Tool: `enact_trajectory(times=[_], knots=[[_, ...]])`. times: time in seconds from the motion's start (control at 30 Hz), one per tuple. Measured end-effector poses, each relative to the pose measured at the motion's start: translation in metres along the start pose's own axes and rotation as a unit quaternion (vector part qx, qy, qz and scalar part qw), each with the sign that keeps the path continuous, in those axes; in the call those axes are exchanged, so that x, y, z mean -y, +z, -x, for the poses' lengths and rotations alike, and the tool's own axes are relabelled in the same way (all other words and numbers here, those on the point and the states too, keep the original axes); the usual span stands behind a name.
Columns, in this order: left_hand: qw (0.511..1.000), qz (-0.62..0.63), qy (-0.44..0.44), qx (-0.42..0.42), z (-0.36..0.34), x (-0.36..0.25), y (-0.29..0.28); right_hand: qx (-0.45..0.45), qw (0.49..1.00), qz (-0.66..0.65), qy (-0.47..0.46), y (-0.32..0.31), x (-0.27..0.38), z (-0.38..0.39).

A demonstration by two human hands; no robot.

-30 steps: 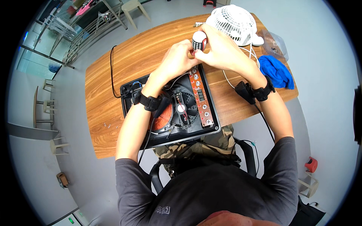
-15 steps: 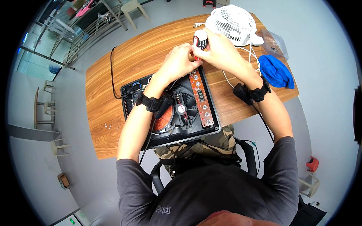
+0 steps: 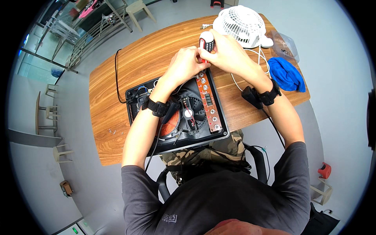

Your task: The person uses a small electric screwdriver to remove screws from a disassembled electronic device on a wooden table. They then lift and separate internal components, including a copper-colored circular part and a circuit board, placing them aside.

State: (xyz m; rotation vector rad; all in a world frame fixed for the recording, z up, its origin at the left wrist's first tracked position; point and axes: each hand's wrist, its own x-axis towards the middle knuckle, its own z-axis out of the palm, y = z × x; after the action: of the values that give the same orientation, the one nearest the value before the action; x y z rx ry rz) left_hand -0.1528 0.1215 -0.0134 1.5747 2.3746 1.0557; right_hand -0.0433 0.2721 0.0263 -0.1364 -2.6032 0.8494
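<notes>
My right hand (image 3: 217,49) is wrapped round the handle of a screwdriver (image 3: 206,38), white, black and red. It stands over the far end of an opened induction cooker (image 3: 224,117). My left hand (image 3: 185,62) is closed around the screwdriver's lower end; its tip and whatever it touches are hidden by the fingers. Inside the black casing lie a red-brown control board (image 3: 212,111) with buttons and a small display, a black cooling fan (image 3: 196,103), and a copper coil (image 3: 169,127) partly covered by my left forearm.
A white fan (image 3: 241,25) with its cord stands at the far right of the wooden table (image 3: 145,58). Beside it are a blue cloth (image 3: 288,75) and a clear plastic bag (image 3: 286,45) with small parts. Several small screws (image 3: 113,131) lie to the left. A black cord (image 3: 116,74) runs from the cooker.
The screwdriver's handle has tilted or shifted very slightly to the left, along with my right fingers. My left hand and the cooker stay in place.
</notes>
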Motion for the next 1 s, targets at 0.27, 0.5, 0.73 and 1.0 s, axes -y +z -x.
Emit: enact_trajectory(times=[0.27,0.5,0.73,1.0], knots=[[0.999,-0.025,-0.027,0.036,-0.002,-0.003,-0.004,0.002,1.000,-0.004,0.001,0.000,-0.003,-0.001],[1.000,0.013,0.007,-0.006,-0.001,0.004,0.001,0.022,1.000,-0.005,-0.019,-0.003,-0.001,-0.002],[0.999,0.010,-0.044,0.008,-0.003,-0.009,-0.013,-0.010,0.997,0.074,-0.037,-0.007,0.006,-0.002],[0.997,0.015,0.016,-0.076,-0.005,-0.005,0.002,-0.067,0.988,0.059,-0.128,-0.009,0.005,-0.004]])
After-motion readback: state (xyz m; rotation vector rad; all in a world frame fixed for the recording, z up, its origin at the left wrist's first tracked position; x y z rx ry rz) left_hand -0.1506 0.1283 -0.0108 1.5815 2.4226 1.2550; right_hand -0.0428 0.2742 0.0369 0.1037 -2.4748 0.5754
